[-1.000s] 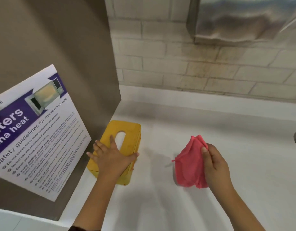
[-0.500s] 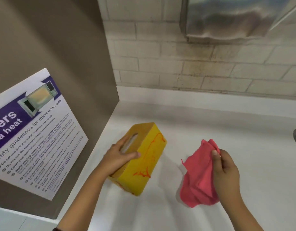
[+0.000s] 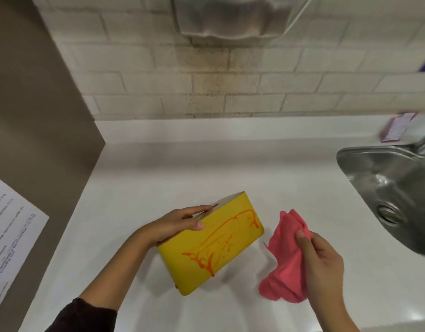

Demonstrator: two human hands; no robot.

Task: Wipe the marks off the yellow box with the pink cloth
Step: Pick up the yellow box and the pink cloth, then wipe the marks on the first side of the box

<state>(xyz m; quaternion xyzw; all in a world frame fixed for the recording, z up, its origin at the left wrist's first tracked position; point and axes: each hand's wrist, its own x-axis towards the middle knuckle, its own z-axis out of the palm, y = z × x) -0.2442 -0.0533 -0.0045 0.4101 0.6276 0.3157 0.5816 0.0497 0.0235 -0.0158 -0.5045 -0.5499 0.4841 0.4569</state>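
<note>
Left hand: the left hand (image 3: 175, 224) grips the yellow box (image 3: 210, 245) along its upper edge, thumb on the marked face, fingers over the top toward the far side.
Right hand: the right hand (image 3: 322, 262) is closed on the pink cloth (image 3: 287, 257), thumb pressed against the fabric's near side, the cloth bunched and hanging down from the grip.
Yellow box: tilted on one long edge, its broad face turned up toward the camera; the lower corner meets or nearly meets the counter (image 3: 206, 168), I cannot tell which.
Marks: orange marks (image 3: 221, 243) run across the broad face, a long looping line from the upper right corner down to a thicker blot near the lower left.
Cloth to box: the cloth is just beside the box on its right, apart from it, not touching the marks.
Sleeve: a dark sleeve (image 3: 86, 316) covers the left forearm near the bottom edge.
Sink: a steel sink (image 3: 364, 164) lies at the right, well apart from the box.
Panel: a brown panel (image 3: 39, 116) stands at the left with a printed sheet (image 3: 12, 231) on it.
Wall: a pale brick wall (image 3: 158, 68) rises behind the counter, with a metal dispenser (image 3: 230, 17) mounted on it.
</note>
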